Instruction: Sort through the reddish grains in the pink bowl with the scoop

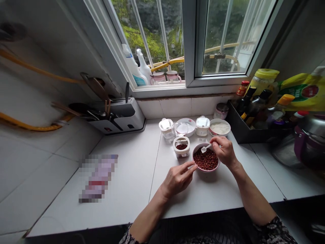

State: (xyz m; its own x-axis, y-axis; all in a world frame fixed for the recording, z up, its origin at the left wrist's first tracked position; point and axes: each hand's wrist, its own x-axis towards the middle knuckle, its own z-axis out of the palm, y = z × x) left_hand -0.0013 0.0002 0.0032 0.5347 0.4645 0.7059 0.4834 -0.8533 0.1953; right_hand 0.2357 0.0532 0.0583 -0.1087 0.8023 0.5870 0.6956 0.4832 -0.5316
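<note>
One white worktop point(127, 166) spreads across the middle and lower frame. Above it stands one window point(215, 81) with two panes in view. At the right is one dark box point(243, 134) packed with several bottles, too crowded to count surely, and in front of it, at the right edge, one pot point(309, 145) with a purple handle. At the upper left of the worktop sits one grey utensil holder point(133, 113); at the lower left lies one blurred purplish item point(99, 179). Two spray bottles point(144, 66) stand at the window, beside two pink cups point(173, 77).

Two hands work right of centre. The left hand point(180, 177) has its fingers extended, tips touching the left rim of one bowl point(208, 170); whether it grips cannot be told. The right hand point(224, 150) pinches one spoon over that bowl.

The bowl, right of centre, is filled with dark red grains point(207, 161). Behind it are two dishes of white contents, one oval dish point(191, 131) and one round bowl point(219, 133). Three clear jars with pale lids stand nearby; the front jar point(181, 152), open, holds similar grains. One dark-lidded jar point(221, 110) is by the wall. Smallest is the white spoon point(203, 149).
</note>
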